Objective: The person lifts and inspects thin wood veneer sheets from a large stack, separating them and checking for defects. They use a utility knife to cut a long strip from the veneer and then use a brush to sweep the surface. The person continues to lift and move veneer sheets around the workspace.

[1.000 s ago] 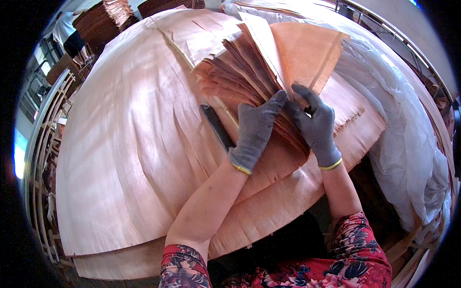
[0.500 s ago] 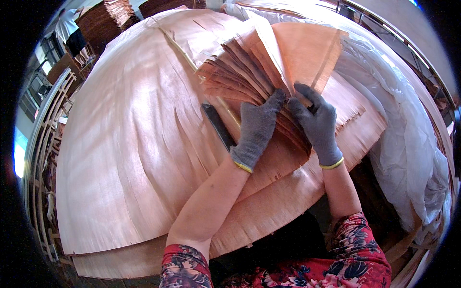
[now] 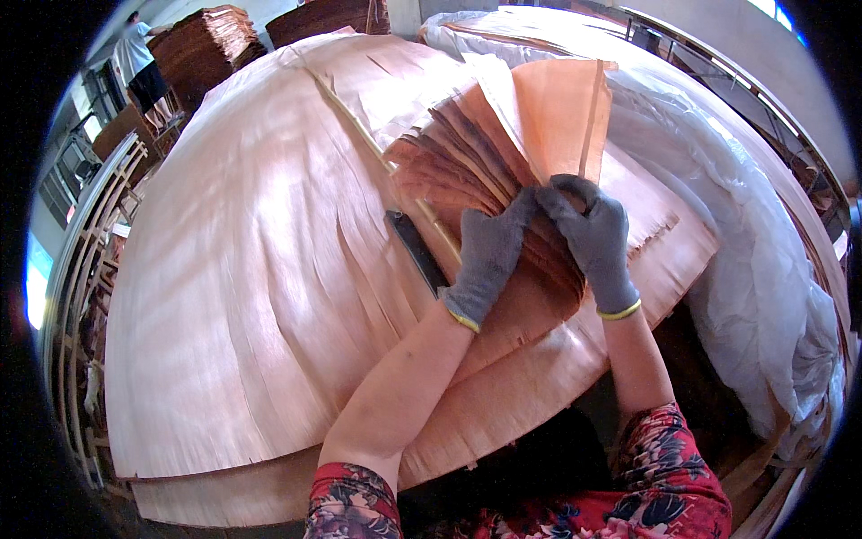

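Both hands wear grey knit gloves with yellow cuffs. My left hand (image 3: 490, 251) is closed on a fan of reddish-brown wood veneer strips (image 3: 449, 166), thumb toward the right hand. Close beside it, my right hand (image 3: 594, 235) pinches the lower end of a lighter orange veneer sheet (image 3: 555, 112), which stands up and spreads from the fan's right side. A pale strip (image 3: 499, 90) rises between them. Beneath lie large pinkish veneer sheets (image 3: 242, 305). A dark flat bar (image 3: 415, 250) lies left of my left hand, along a thin light-coloured stick (image 3: 359, 130).
Crumpled clear plastic sheeting (image 3: 750, 242) covers a pile on the right. A slatted rack (image 3: 76, 332) stands along the left. At the far left, a person (image 3: 136, 63) stands near tall stacks of brown veneer (image 3: 202, 49).
The hands have drawn closer together and sit slightly lower in the picture. The orange sheet's top edge has swung to the left, and the fan has shifted with the hands.
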### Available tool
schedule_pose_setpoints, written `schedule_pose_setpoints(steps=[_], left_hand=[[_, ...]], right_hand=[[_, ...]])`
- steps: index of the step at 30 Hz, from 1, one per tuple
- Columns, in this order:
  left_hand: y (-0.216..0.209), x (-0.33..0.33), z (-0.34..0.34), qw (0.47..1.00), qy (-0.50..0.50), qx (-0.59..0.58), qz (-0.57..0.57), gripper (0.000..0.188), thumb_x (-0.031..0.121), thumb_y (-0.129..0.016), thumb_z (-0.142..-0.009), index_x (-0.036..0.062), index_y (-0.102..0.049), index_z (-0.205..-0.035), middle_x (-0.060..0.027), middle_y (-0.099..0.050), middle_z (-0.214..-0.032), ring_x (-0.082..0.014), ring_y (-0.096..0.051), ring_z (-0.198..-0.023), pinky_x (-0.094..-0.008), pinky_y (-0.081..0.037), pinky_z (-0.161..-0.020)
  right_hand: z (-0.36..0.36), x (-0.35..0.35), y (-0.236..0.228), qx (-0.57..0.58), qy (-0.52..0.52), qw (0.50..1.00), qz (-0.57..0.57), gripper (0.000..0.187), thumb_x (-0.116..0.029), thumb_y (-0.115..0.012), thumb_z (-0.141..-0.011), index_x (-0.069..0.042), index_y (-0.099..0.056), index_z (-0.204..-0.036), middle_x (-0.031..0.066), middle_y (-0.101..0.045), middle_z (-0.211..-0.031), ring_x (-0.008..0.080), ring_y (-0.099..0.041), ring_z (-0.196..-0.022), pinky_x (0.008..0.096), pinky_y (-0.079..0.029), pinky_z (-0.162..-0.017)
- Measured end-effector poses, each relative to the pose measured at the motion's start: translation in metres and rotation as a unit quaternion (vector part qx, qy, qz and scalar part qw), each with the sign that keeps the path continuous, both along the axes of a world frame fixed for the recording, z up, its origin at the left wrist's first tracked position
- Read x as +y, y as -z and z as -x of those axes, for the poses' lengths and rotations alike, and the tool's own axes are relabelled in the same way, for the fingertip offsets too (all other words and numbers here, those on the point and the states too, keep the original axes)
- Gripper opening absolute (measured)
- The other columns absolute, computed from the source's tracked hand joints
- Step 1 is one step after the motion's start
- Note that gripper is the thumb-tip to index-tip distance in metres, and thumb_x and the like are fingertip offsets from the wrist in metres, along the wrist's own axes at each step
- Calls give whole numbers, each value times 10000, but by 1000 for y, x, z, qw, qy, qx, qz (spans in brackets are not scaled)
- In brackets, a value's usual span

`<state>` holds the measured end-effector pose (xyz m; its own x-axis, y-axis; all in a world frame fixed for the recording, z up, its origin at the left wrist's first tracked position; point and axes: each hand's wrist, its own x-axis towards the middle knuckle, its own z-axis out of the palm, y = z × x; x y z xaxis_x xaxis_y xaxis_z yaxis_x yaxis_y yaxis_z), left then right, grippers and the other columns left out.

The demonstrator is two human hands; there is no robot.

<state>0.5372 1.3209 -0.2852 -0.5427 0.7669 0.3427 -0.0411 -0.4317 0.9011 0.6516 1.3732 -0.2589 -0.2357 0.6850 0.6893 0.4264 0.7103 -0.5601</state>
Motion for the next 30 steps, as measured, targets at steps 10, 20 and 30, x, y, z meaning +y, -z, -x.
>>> schedule_pose_setpoints(steps=[10, 20, 30], left_hand=[[-4, -1, -4, 998, 36, -57, 16, 215, 128, -638, -791, -38, -617, -925, -86, -640, -863, -130, -591, -756, -251, -472, -626], [2, 3, -3, 998, 39, -46, -19, 232, 124, -637, -790, -56, -615, -935, -94, -642, -866, -132, -592, -748, -255, -472, -627], [5, 6, -2, 999, 10, -32, -29, 243, 141, -649, -779, -74, -627, -889, -98, -650, -795, -131, -595, -695, -255, -468, -581]], right_hand=[[-3, -1, 4, -1, 23, 998, -63, 249, -157, -528, -834, -43, -590, -1047, 220, -598, -761, 323, -605, -599, 357, -460, -518], [-7, 3, 1, 35, -42, 985, -165, 443, 38, -443, -779, -60, -493, -1209, 247, -574, -959, 339, -593, -618, 330, -466, -549], [-11, 10, 9, 46, -60, 997, -20, 331, -211, -699, -714, -10, -635, -970, 184, -639, -868, 198, -638, -642, 290, -490, -611]])
